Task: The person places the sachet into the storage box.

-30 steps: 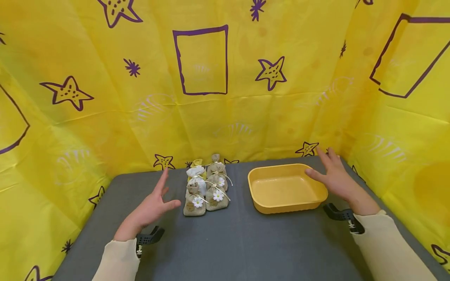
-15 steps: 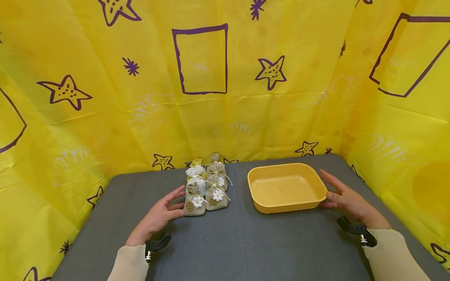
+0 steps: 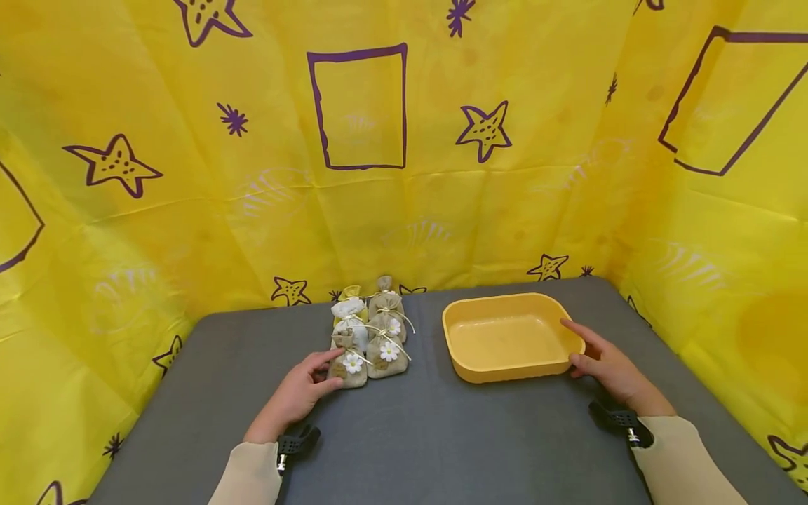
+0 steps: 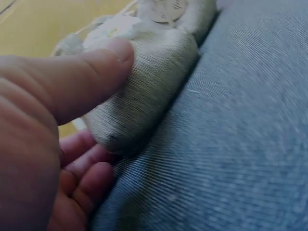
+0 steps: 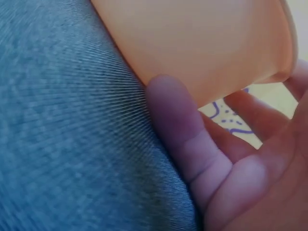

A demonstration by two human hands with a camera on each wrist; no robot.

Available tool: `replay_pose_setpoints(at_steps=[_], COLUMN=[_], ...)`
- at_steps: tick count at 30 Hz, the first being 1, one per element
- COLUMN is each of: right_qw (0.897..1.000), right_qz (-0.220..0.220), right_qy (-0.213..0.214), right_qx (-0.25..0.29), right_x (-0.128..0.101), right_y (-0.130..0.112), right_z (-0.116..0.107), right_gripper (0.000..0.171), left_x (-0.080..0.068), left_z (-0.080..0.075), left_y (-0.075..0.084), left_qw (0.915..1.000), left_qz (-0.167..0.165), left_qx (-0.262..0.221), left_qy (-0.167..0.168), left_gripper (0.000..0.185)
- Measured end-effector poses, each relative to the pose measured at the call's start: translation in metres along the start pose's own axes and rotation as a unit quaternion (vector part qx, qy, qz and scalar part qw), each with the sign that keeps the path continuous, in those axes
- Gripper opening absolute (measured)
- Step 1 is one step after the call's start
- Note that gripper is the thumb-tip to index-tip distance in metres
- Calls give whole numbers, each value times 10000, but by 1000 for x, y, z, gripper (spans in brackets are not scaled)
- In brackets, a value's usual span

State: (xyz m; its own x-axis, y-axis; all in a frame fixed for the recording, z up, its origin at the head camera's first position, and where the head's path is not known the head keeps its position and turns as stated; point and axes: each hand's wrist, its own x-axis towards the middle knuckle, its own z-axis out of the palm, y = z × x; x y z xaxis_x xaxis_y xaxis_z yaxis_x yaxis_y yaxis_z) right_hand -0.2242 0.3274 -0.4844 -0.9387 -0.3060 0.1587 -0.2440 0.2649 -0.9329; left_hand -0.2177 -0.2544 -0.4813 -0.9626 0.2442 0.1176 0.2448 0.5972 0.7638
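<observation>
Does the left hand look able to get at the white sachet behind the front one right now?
Probably yes. The left hand already touches the front sachet, and the white sachet stands just behind it, uncovered from above; the close-packed sachets may get nudged.

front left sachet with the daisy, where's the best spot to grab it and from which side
Probably the plump lower body of the front left sachet, pinched from its open left side. It stands upright with another sachet pressed against its right and more behind. The left hand already has its thumb across the body and fingers beneath. The tied neck and loose strings look less secure.
</observation>
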Motion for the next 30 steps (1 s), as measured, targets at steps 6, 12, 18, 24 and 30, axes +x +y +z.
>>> replay_pose_setpoints(at_steps=[6, 12, 18, 24, 30], right_qw=[9992, 9990, 9994, 9991, 9988], right_qz=[165, 170, 152, 253, 342], right_qy=[304, 378, 310, 332, 337], right_qx=[-190, -187, -68, 19, 73], right_x=[2, 2, 5, 3, 1], right_y=[5, 7, 8, 4, 1], right_z=[6, 3, 0, 0, 3], right_gripper=[58, 65, 68, 68, 66], left_x=[0, 2, 2, 1, -3], left_z=[3, 8, 8, 8, 5], left_y=[-1, 0, 2, 6, 6], left_qw=[9996, 9991, 9982, 9986, 9981], left_qz=[-85, -266, -319, -380, -231], left_qx=[-30, -167, -255, -187, -497], left_qy=[280, 281, 434, 310, 284], left_gripper=[47, 45, 42, 39, 33])
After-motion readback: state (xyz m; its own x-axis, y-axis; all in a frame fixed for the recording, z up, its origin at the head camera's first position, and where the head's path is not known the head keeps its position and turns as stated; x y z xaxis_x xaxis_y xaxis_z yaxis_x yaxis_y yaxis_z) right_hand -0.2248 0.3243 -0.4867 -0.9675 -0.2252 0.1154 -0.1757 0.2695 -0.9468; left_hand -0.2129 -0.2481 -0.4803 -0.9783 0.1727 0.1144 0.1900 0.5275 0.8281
